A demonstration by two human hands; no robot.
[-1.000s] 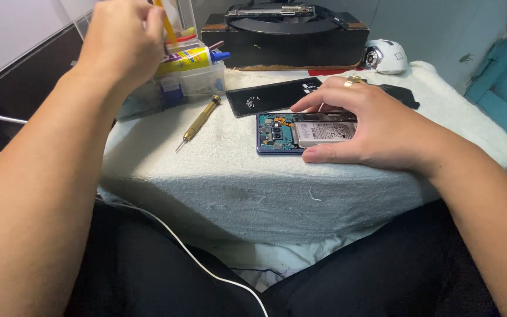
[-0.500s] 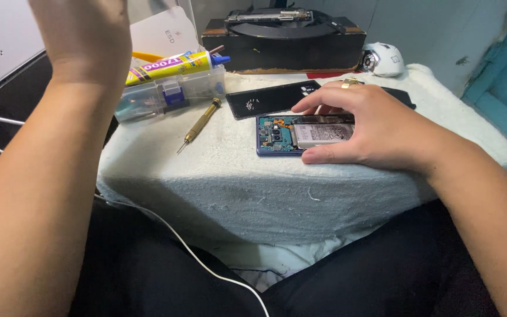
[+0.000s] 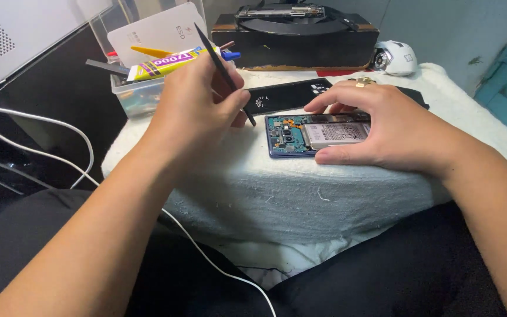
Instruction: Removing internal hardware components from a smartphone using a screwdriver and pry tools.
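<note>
Down from its raised position of half a second ago, the left hand (image 3: 192,111) now pinches a thin black spudger (image 3: 224,70) between closed fingertips, tip angled just short of the opened phone (image 3: 300,135), which lies on the white towel (image 3: 277,188) pinned under the spread fingers of the right hand (image 3: 382,126). A slip of the point could gouge the exposed board or pierce the battery (image 3: 335,134), since the soft towel gives under pressure. Beyond lie the black back cover (image 3: 286,94), a crowded clear plastic tray (image 3: 139,94), a white mouse (image 3: 394,57) and white cables (image 3: 42,120), with nothing blocking the approach
</note>
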